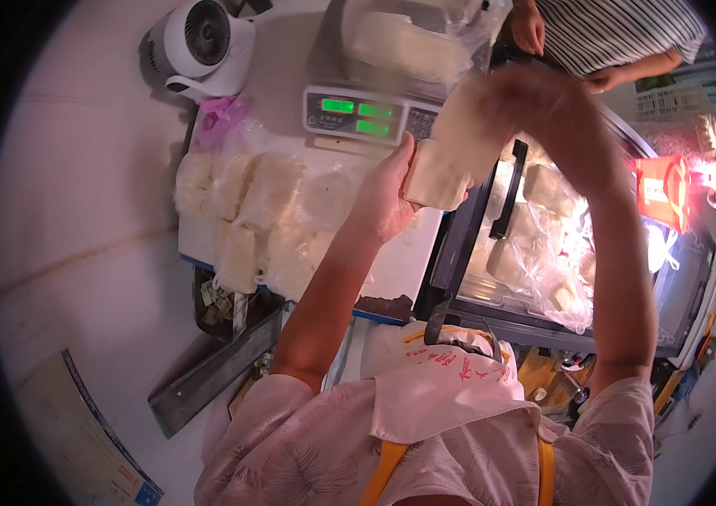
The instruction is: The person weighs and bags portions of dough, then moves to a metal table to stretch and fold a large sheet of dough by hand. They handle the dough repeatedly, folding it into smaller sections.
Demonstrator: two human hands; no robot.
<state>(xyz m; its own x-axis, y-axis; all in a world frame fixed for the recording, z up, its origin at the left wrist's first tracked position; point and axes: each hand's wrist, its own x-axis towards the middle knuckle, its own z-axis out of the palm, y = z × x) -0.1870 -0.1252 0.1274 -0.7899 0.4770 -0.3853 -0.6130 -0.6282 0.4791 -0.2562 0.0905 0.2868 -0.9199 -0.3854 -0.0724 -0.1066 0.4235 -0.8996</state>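
"What's in your hands over there?"

"On my feed, the left hand (390,196) curls around a pale slab (436,179), thumb on one side, fingertips showing past the other. It's just beside the scale (354,115), on my side of it. The right hand (520,99) is blurred at a pale sheet (457,125) overlapping the slab; I can't tell how its fingers close."

"What worries you?"

"If the sheet is as soft as it looks, a crooked pull could tear it or drag the slab loose. Squeezing too hard with the left could dent the slab. A careless swing could knock the scale."

"And room to move?"

"Tight. Bagged blocks (278,190) crowd the left, and the display case (455,257) puts a dark rim and a black handle (510,190) on my right. Another person's hand (529,32) is near my right one, so I'd keep that arc small. The white strip of counter (400,263) toward my body gives most room, though its front edge looks chipped."
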